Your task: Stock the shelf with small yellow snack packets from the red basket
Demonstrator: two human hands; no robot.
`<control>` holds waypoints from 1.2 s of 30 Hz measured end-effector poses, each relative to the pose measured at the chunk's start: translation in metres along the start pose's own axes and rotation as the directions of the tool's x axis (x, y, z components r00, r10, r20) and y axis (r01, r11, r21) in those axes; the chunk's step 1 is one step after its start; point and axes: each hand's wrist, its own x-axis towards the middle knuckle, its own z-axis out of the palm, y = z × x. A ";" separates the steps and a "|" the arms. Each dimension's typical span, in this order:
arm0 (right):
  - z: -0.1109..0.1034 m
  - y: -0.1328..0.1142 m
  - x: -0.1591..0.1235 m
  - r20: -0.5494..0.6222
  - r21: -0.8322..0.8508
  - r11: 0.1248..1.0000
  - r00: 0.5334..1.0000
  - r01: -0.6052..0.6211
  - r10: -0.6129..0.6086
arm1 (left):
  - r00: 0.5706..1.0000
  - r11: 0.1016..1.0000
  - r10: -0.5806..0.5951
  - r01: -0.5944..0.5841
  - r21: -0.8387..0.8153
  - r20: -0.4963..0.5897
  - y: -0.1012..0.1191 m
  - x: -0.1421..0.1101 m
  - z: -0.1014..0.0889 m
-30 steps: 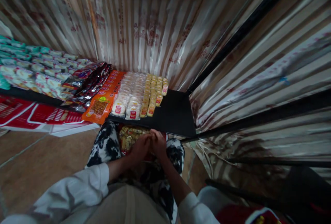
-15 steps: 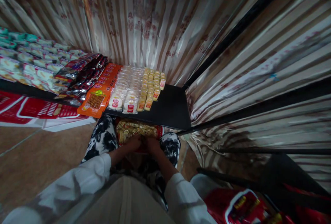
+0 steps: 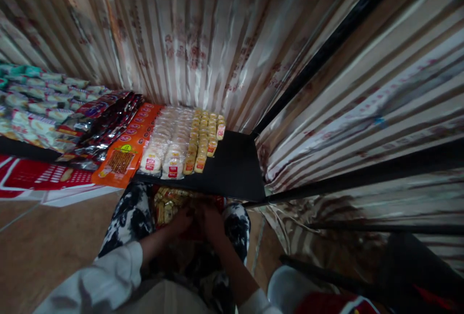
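My left hand and my right hand are pressed together over a red box of gold-wrapped snack packets that rests on my lap, between my black-and-white patterned knees. The fingers of both hands are curled in among the packets; what they hold is hidden and blurred. Just beyond the box runs the front edge of a black shelf, on which rows of small yellow packets and white packets lie.
Further left on the shelf lie orange packets, dark foil packets and green-white packets. Shiny striped curtain hangs behind and to the right. A red-and-white carton lies flat under the shelf. Brown floor is at the left.
The view has swung slightly left and down. My hands stay together over the box on my lap, now a little lower and deeper into the packets.
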 end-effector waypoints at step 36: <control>-0.065 0.008 -0.010 -0.098 0.983 0.170 0.974 0.063 0.206 | 0.999 0.776 0.045 -0.019 -0.630 0.025 0.131 -0.045 -0.003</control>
